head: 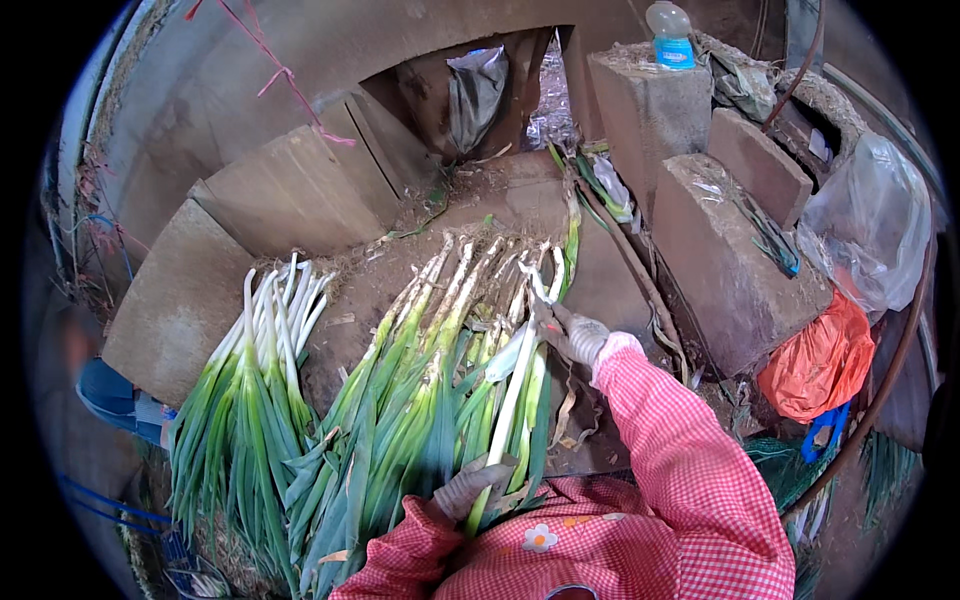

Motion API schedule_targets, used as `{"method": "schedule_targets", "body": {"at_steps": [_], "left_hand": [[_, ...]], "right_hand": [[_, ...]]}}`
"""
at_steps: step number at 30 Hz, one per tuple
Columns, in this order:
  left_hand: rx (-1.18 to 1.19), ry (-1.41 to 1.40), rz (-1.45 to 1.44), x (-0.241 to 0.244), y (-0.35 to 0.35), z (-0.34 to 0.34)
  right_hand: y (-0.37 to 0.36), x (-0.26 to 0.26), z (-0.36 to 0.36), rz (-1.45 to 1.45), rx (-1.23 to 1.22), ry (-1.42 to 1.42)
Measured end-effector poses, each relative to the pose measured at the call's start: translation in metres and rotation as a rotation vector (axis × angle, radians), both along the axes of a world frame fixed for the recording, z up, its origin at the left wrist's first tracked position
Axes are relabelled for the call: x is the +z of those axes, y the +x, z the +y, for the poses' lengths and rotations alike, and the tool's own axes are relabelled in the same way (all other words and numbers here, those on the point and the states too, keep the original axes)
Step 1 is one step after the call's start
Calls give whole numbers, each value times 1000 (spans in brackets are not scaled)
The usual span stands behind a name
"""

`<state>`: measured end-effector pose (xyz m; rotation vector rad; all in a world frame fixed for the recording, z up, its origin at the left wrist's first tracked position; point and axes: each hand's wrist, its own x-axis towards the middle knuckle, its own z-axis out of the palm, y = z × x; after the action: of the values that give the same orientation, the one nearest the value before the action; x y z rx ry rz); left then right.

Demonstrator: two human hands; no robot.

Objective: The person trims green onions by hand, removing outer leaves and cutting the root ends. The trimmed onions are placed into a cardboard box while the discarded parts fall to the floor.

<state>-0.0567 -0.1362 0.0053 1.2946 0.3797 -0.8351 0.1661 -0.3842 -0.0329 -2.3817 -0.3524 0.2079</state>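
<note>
My left hand (474, 487), in a grey glove, is closed around the green lower part of a long white-and-green onion stalk (512, 397). My right hand (571, 330), also gloved, is at the stalk's white upper end, near the roots; a small red thing shows at its fingers, too small to name. Under and beside the stalk lies a pile of soil-stained green onions (442, 322), roots pointing away from me. Farther left rests a bunch of cleaner green onions (259, 337) with white ends and long green leaves.
Stone or concrete slabs (292, 195) edge the work surface at the left; blocks (735, 262) stand at the right. A plastic bottle (673, 37) tops a back block. Clear (870, 217) and orange (821, 360) plastic bags hang at right. A brown hose (892, 375) curves past.
</note>
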Motion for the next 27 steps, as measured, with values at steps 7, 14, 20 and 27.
{"method": "schedule_targets", "body": {"at_steps": [7, 14, 20, 27], "left_hand": [[141, 79, -67, 46, -14, 0], [-8, 57, -13, 90, -81, 33], [31, 280, -109, 140, -128, 55], [415, 1320, -513, 289, -83, 167]], "right_hand": [[-95, -16, -6, -274, -16, 15], [-91, -8, -7, -387, -432, -2], [6, 13, -3, 295, -796, 1390], [-44, 29, 28, -255, 395, -177]]}}
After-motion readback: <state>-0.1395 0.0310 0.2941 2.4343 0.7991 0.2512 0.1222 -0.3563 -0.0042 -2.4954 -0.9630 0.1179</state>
